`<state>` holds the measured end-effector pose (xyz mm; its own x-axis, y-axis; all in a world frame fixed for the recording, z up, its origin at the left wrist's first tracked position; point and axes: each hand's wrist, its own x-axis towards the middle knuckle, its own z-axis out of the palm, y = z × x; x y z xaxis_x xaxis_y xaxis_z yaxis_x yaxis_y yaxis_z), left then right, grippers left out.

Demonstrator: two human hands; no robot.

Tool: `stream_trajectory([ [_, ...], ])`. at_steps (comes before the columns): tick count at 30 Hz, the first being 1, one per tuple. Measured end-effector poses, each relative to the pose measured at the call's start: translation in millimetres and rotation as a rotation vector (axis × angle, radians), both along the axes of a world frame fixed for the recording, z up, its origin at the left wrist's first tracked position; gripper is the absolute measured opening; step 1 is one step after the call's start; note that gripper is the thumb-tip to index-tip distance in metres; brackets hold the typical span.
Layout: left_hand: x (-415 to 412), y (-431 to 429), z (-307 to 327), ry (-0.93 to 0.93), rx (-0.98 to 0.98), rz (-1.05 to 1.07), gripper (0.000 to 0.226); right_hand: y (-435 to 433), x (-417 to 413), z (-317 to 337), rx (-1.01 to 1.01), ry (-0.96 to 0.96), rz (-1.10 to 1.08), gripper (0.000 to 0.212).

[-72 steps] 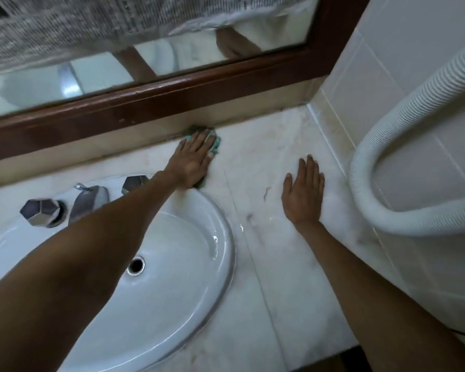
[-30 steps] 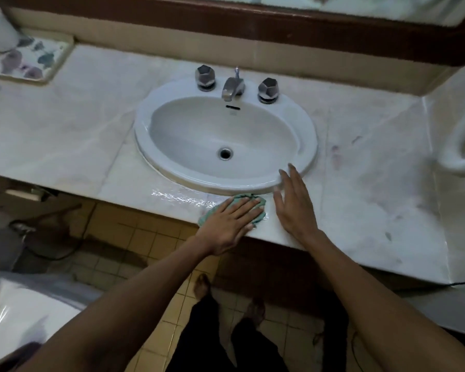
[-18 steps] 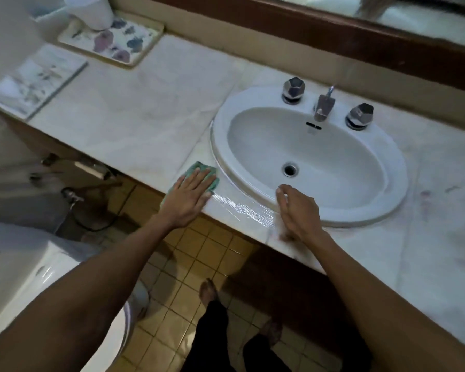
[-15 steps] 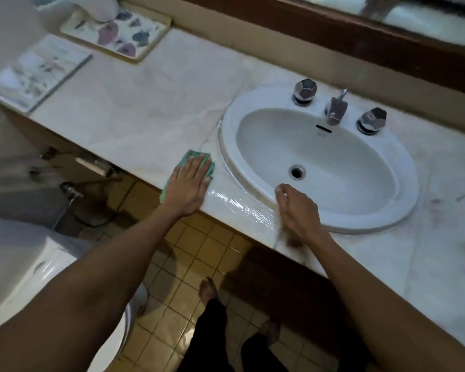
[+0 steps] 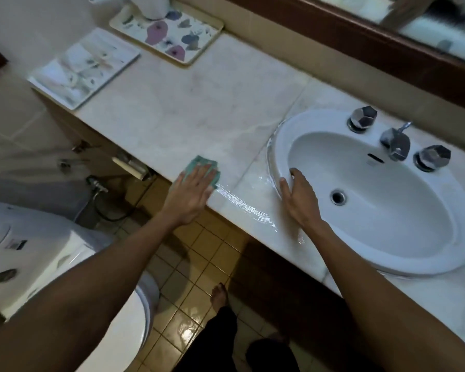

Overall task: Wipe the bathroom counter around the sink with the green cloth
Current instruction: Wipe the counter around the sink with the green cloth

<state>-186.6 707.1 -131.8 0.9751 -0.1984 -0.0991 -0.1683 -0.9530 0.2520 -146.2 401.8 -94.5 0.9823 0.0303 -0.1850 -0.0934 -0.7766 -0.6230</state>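
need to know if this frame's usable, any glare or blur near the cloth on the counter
Head view: dim overall; white glare streaks on the wet counter between the cloth and the sink; cloth and left hand fairly sharp; the toilet and pipes at the left are smeared by blur; the wide lens bends the counter edge.

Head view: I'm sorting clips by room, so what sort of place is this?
A bathroom, probably: a white sink with a faucet set in a marble counter, and a toilet beside it.
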Motion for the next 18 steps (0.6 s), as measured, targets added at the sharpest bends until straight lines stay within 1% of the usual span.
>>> stream_trajectory([
  [1,12.0,26.2,0.2,0.037,-0.005,0.116,0.059,8.2,3.2,-0.8,-0.007,-0.027,0.021,0.051],
  [3,31.8,56.1,2.8,0.099,-0.019,0.272,0.059,20.9,8.8,-3.7,-0.049,-0.064,0.061,0.054],
  [5,41.6,49.6,4.5,0.102,-0.02,0.393,0.058,28.3,13.6,-6.1,-0.083,-0.062,0.067,0.055],
  [7,39.1,17.0,2.5,0.068,-0.008,0.48,0.058,32.9,17.9,-7.3,-0.094,-0.08,0.068,0.055],
  [9,25.0,-25.2,-0.5,0.041,-0.025,0.412,0.057,35.4,23.2,-7.9,-0.111,-0.114,0.071,0.054],
  [11,4.0,-64.2,-4.8,0.028,-0.041,0.237,0.057,37.5,28.9,-8.9,-0.142,-0.137,0.089,0.053],
  [13,-11.1,-83.1,-8.2,0.035,-0.067,0.074,0.056,40.8,35.8,-8.8,-0.167,-0.157,0.098,0.053],
  [16,-12.3,-65.2,-8.8,0.012,-0.055,-0.124,0.055,50.3,47.9,-9.4,-0.202,-0.214,0.133,0.053],
  [18,1.0,-37.9,-10.8,0.007,-0.036,-0.193,0.055,61.3,59.1,-10.4,-0.232,-0.252,0.181,0.05],
])
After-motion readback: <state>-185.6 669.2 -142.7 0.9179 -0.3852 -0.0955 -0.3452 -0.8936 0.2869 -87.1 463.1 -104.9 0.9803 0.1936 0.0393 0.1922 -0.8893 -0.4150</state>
